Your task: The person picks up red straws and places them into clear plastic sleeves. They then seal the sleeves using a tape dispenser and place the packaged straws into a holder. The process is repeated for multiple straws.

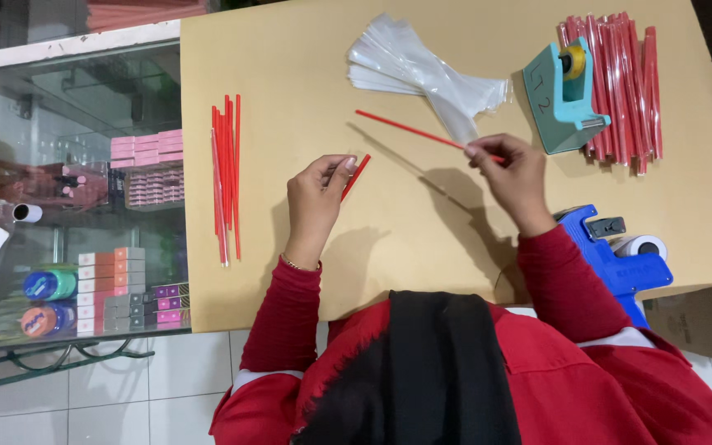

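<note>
My left hand (316, 194) pinches a narrow clear sleeve with a red stick (356, 175) showing at its end, above the tan tabletop (290, 74). My right hand (514, 169) grips one long red stick (409, 130) that slants up and left, apart from the left hand. A bundle of several loose red sticks (226, 177) lies left of my left hand. A fanned pile of clear plastic sleeves (422, 70) rests just beyond my right hand.
A teal tape dispenser (564, 97) stands at the right on a heap of sleeved red sticks (624, 78). A blue labelling gun (620, 255) lies near the table's near right edge. A glass display case (76, 206) with small boxes stands left.
</note>
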